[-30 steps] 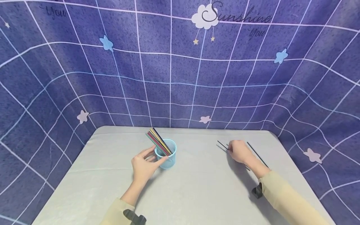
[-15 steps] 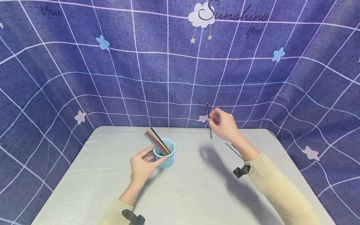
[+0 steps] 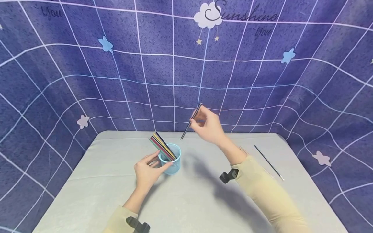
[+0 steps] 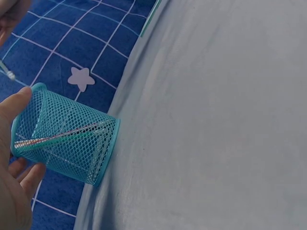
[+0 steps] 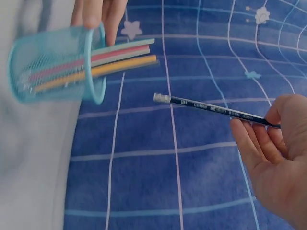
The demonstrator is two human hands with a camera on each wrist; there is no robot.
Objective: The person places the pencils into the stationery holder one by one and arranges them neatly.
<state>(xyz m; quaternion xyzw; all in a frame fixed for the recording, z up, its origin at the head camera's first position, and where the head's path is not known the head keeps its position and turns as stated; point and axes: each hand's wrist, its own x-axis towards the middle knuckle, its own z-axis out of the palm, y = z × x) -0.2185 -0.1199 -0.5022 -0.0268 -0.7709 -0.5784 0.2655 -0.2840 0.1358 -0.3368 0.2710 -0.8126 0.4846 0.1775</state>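
A light-blue mesh pencil cup (image 3: pixel 172 166) stands on the table with several coloured pencils (image 3: pixel 162 145) leaning to the left in it. My left hand (image 3: pixel 147 171) grips the cup's rim and side between thumb and fingers, also visible in the left wrist view. Above and to the right of the cup, my right hand (image 3: pixel 208 126) pinches a dark pencil (image 3: pixel 190 122) in the air. In the right wrist view this pencil (image 5: pixel 211 107) has its white eraser end (image 5: pixel 162 97) pointing toward the cup's mouth, apart from it.
On the right of the pale-covered table (image 3: pixel 192 207) lies a dark pencil (image 3: pixel 268 162). Another pencil (image 3: pixel 244 150) is partly hidden by the right forearm. A blue grid-patterned curtain (image 3: pixel 186 71) rises behind the table and at both sides.
My right hand has picked up the dark pencil from the table's right side and carried it left toward the cup, tilting it. The left hand and cup have stayed put.
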